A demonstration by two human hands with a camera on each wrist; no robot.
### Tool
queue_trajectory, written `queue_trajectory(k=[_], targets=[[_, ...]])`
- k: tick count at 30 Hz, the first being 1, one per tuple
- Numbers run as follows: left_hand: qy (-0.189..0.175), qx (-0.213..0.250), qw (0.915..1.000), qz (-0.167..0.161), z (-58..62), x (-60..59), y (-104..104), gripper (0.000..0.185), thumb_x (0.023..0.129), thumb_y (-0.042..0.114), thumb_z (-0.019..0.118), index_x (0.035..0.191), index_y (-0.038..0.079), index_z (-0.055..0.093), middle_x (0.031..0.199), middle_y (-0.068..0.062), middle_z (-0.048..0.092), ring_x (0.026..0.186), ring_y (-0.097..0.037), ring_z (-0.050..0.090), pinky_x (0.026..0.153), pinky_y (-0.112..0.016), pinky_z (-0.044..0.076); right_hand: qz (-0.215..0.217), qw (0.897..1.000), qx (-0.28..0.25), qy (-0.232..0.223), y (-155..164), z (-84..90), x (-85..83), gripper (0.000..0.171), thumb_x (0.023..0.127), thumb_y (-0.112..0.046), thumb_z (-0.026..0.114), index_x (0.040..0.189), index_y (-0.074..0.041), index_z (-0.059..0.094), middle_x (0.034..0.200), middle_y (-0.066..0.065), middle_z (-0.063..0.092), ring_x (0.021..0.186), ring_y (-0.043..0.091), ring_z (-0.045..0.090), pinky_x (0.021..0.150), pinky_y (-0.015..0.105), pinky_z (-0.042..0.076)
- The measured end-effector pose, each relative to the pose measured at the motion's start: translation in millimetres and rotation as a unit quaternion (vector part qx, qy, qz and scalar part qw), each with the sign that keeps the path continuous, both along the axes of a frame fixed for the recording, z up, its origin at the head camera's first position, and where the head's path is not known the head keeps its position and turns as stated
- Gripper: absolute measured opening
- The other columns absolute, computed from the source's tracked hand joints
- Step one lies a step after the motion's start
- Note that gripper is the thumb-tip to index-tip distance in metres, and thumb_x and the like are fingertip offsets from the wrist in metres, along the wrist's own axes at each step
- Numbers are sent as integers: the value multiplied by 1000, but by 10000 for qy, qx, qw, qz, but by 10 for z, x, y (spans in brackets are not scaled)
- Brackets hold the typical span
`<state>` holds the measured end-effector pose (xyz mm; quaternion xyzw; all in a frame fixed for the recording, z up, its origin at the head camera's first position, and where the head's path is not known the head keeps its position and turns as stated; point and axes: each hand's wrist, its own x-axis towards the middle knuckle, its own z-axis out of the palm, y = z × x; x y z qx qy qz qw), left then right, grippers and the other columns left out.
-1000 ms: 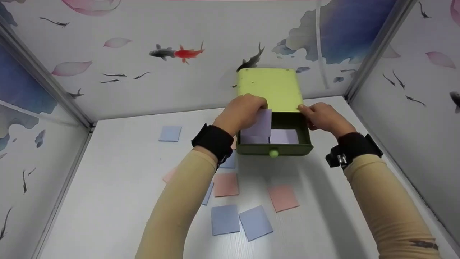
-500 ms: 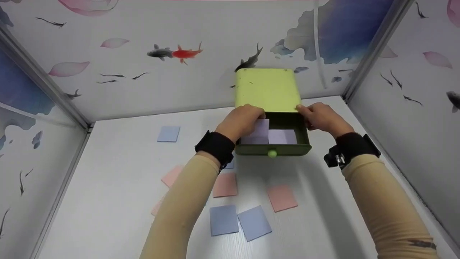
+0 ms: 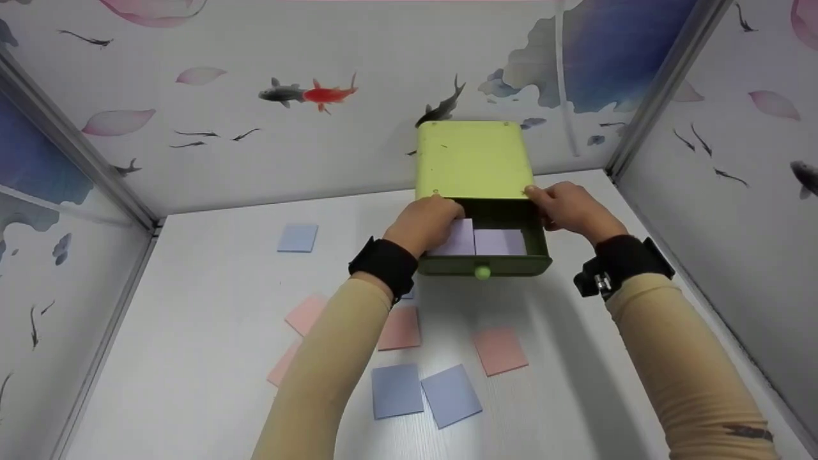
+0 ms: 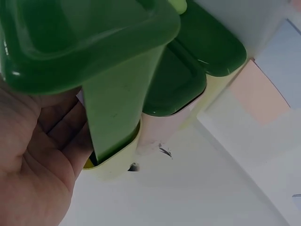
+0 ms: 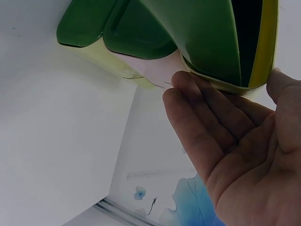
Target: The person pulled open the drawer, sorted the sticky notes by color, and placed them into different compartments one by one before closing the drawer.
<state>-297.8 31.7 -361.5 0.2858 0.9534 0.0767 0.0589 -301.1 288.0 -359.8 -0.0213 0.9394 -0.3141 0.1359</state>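
Note:
A small drawer cabinet (image 3: 473,156) with a yellow-green top stands by the back wall, its green top drawer (image 3: 517,266) pulled out. My left hand (image 3: 423,223) reaches over the drawer's left side and holds a lilac square card (image 3: 461,237) low inside it; the fingertips are partly hidden. Beside that card, another lilac card (image 3: 500,243) lies in the drawer. My right hand (image 3: 575,207) grips the cabinet's front right corner, thumb on the top edge. In the right wrist view its fingers (image 5: 193,127) reach along the casing under the rim.
Pink cards (image 3: 500,351) and blue cards (image 3: 397,391) lie scattered on the white table (image 3: 211,306) in front of the cabinet. One blue card (image 3: 297,237) lies apart at the back left. Lower closed drawers (image 4: 176,84) show beneath the open one. Printed walls enclose the table.
My left hand has moved down into the drawer, lowering the lilac card until it sits nearly level with the other one. The right hand has kept its hold on the cabinet corner.

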Motion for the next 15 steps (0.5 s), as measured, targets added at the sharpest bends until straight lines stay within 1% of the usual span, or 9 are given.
queue_trajectory(k=[4, 10, 15], targets=[[38, -55, 10000, 60, -33, -8, 6, 27, 99, 5, 51, 114, 16, 71, 112, -3, 70, 99, -17, 62, 91, -34, 51, -10, 10000, -36, 29, -1, -9, -1, 61, 103, -51, 34, 81, 0, 58, 73, 4, 57, 75, 18, 62, 77, 33, 56], [235, -195, 9995, -4, -66, -18, 21, 23, 99, 6, 51, 104, 14, 71, 106, -5, 71, 98, -18, 64, 88, -36, 53, -2, 10000, -63, 72, 0, -9, 6, 61, 103, -50, 34, 81, 1, 59, 73, 5, 57, 74, 17, 61, 77, 34, 56], [311, -296, 9991, -35, -92, -15, 24, 21, 99, 7, 51, 104, 13, 71, 107, -6, 71, 100, -20, 66, 88, -37, 54, -15, 10000, -50, 66, -2, -16, 1, 61, 103, -50, 34, 82, 1, 59, 73, 4, 57, 73, 16, 61, 77, 35, 57]])
